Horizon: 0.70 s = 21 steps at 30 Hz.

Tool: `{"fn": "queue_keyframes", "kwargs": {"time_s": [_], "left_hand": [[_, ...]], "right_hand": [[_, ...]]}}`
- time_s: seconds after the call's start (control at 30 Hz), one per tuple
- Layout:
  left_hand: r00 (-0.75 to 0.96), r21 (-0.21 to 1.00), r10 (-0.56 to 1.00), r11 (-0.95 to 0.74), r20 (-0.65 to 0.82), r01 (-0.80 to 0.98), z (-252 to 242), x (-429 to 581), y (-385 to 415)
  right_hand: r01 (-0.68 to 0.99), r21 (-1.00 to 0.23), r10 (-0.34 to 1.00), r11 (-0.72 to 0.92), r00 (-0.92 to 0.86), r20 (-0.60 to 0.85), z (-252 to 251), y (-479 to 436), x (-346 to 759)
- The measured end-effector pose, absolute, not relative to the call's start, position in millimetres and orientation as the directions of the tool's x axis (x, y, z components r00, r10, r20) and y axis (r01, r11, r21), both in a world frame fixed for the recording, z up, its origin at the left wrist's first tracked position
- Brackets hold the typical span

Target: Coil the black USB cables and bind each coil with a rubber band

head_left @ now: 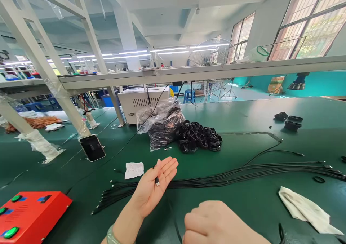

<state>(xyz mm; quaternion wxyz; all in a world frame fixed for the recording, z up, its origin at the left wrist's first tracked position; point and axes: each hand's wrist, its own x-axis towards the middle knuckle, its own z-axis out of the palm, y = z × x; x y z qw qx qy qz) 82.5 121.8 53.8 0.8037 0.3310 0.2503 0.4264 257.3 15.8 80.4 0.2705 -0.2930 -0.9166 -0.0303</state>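
Observation:
My left hand (pixel 154 186) lies palm up above the green mat, with a small black-and-silver cable connector (pixel 157 181) resting on the palm. A thin black cable (pixel 173 218) runs down from that hand towards my right hand (pixel 213 224), which sits at the bottom edge with its fingers curled. Whatever those fingers may hold is hidden. A bundle of long black cables (pixel 229 179) stretches across the mat just beyond both hands.
A red box with green buttons (pixel 32 215) sits at lower left. Nearby lie a phone (pixel 92 147), a white paper slip (pixel 134 170) and a white cloth (pixel 305 209). Further back are black cable coils (pixel 198 137), a plastic bag (pixel 160 123) and a white machine (pixel 140 103).

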Motion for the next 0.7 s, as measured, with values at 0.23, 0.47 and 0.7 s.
{"fn": "queue_keyframes", "kwargs": {"time_s": [0.23,0.47,0.7], "left_hand": [[0.675,0.874,0.72,0.423,-0.162,-0.241,52,85,102],[0.896,0.916,0.421,0.398,-0.141,-0.043,52,78,94],[0.855,0.938,0.474,0.344,-0.21,0.039,62,88,85]], "right_hand": [[0.516,-0.55,0.75,0.657,-0.376,0.543,93,36,271],[0.245,-0.907,0.939,0.342,-0.134,0.318,74,70,269],[0.185,-0.969,0.973,0.163,-0.19,0.127,79,71,268]]}}
